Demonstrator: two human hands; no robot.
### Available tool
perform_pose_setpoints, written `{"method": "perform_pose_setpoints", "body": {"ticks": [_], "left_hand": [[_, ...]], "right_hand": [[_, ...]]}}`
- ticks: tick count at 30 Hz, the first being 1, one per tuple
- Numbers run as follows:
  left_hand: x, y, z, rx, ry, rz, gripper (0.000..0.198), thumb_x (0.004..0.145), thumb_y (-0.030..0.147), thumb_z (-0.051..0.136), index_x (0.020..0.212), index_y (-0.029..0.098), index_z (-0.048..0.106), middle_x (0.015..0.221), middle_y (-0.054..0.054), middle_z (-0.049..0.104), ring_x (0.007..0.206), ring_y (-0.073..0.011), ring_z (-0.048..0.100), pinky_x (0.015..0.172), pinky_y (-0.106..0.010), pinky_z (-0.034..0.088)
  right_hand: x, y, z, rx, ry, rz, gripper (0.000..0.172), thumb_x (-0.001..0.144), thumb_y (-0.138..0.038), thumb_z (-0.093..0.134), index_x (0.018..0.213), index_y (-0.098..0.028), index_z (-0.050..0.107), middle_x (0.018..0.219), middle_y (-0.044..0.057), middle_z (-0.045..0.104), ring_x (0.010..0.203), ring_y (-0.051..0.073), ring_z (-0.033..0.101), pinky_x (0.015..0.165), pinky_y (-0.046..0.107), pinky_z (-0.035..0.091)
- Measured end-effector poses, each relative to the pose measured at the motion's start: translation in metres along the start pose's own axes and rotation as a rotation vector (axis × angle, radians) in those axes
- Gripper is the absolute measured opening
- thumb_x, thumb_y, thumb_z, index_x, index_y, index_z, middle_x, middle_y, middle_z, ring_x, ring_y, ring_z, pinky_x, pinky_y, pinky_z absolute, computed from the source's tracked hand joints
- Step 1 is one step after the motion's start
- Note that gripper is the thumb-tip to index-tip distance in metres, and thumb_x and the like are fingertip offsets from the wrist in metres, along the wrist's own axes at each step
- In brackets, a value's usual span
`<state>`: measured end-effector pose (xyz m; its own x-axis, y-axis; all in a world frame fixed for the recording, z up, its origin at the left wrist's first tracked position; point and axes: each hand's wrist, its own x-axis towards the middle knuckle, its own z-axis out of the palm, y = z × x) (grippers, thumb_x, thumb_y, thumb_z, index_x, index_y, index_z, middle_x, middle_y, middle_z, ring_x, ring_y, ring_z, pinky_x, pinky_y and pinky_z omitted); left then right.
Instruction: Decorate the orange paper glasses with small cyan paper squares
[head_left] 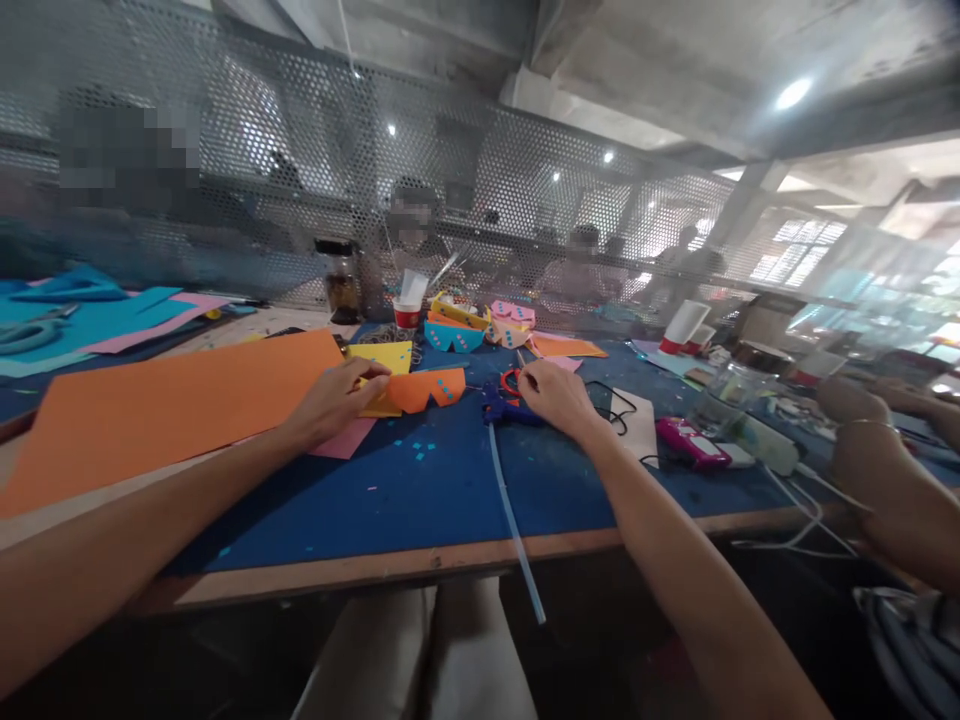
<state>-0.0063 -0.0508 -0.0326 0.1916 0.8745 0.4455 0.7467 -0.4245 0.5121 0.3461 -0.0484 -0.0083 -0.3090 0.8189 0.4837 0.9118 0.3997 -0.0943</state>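
Observation:
My left hand (341, 398) has its fingers closed at the left end of an orange paper eye mask (429, 391) decorated with small blue pieces. Under that hand lie yellow paper (390, 357) and a pink sheet (345, 440). My right hand (559, 395) is curled over red-handled scissors (510, 380), its fingertips at the handle and partly hiding them. Just below, a blue glue gun (496, 403) lies on the blue mat, a long clear glue stick (514, 525) hanging from it past the table edge. My right wrist covers part of its grip.
Large orange paper (187, 405) spreads at left. Finished-looking masks (454, 337), a red cup (407, 313) and a dark-lidded jar (341, 283) stand behind. Blue paper scraps (420, 448) dot the mat (360, 520). A magenta device (690, 443) and another person's arm (892, 480) are at right.

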Motion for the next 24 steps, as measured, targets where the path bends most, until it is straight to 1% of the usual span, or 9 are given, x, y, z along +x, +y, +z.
{"method": "perform_pose_setpoints", "body": {"ticks": [3,5,7,9,12,16,20,24], "left_hand": [[0.0,0.0,0.0,-0.013,-0.006,0.014,0.041,0.094,0.047,0.052,0.11,0.015,0.073,0.114,-0.013,0.073,0.099,-0.0298,0.066,0.084,-0.036,0.049],[-0.001,0.001,0.001,-0.023,-0.014,0.035,0.042,0.095,0.048,0.052,0.112,0.016,0.073,0.115,-0.012,0.072,0.098,-0.0287,0.066,0.083,-0.035,0.049],[-0.002,0.0,0.002,-0.032,-0.017,0.058,0.041,0.096,0.049,0.053,0.114,0.017,0.072,0.114,-0.01,0.072,0.098,-0.0279,0.065,0.084,-0.035,0.048],[-0.001,-0.002,0.002,-0.039,-0.014,0.075,0.038,0.096,0.049,0.055,0.11,0.018,0.074,0.11,-0.008,0.073,0.096,-0.0273,0.065,0.085,-0.035,0.048],[0.001,-0.006,0.004,-0.048,-0.007,0.086,0.035,0.095,0.048,0.058,0.103,0.019,0.075,0.106,-0.006,0.073,0.094,-0.0266,0.065,0.084,-0.035,0.048],[0.003,-0.01,0.006,-0.062,-0.006,0.097,0.034,0.095,0.046,0.057,0.103,0.018,0.075,0.106,-0.005,0.073,0.098,-0.0256,0.064,0.086,-0.034,0.047],[0.001,-0.006,0.005,-0.094,0.0,0.098,0.031,0.094,0.044,0.059,0.098,0.018,0.075,0.104,-0.005,0.072,0.098,-0.0258,0.064,0.086,-0.034,0.049],[-0.002,0.002,0.002,-0.161,0.023,0.095,0.027,0.093,0.042,0.06,0.094,0.019,0.074,0.101,-0.005,0.072,0.093,-0.0247,0.066,0.084,-0.034,0.051]], "right_hand": [[-0.006,0.003,-0.004,-0.002,-0.12,-0.012,0.014,0.092,-0.025,0.055,0.09,-0.021,0.068,0.094,0.005,0.074,0.082,0.02,0.065,0.066,0.028,0.038],[-0.009,0.005,-0.005,-0.008,-0.189,-0.018,0.012,0.088,-0.024,0.059,0.093,-0.021,0.069,0.097,0.005,0.074,0.084,0.021,0.066,0.068,0.028,0.04],[-0.012,0.004,-0.004,-0.022,-0.234,-0.03,0.017,0.085,-0.025,0.06,0.099,-0.021,0.069,0.105,0.008,0.074,0.092,0.023,0.067,0.073,0.029,0.043],[-0.013,0.001,-0.001,-0.039,-0.264,-0.049,0.023,0.083,-0.025,0.062,0.105,-0.02,0.068,0.112,0.011,0.072,0.1,0.027,0.066,0.079,0.031,0.045],[-0.014,-0.005,0.005,-0.054,-0.291,-0.065,0.031,0.08,-0.024,0.064,0.11,-0.019,0.066,0.116,0.014,0.072,0.105,0.031,0.065,0.086,0.036,0.047],[-0.016,-0.009,0.013,-0.037,-0.282,-0.05,0.038,0.079,-0.019,0.06,0.118,-0.016,0.062,0.118,0.017,0.07,0.105,0.034,0.066,0.087,0.039,0.048],[-0.019,-0.013,0.016,0.012,-0.226,-0.04,0.049,0.08,-0.016,0.057,0.129,-0.016,0.056,0.125,0.017,0.066,0.109,0.033,0.065,0.09,0.04,0.048],[-0.015,-0.011,0.014,0.077,-0.108,-0.019,0.045,0.085,-0.018,0.057,0.13,-0.019,0.056,0.13,0.014,0.064,0.115,0.029,0.063,0.094,0.037,0.047]]}}
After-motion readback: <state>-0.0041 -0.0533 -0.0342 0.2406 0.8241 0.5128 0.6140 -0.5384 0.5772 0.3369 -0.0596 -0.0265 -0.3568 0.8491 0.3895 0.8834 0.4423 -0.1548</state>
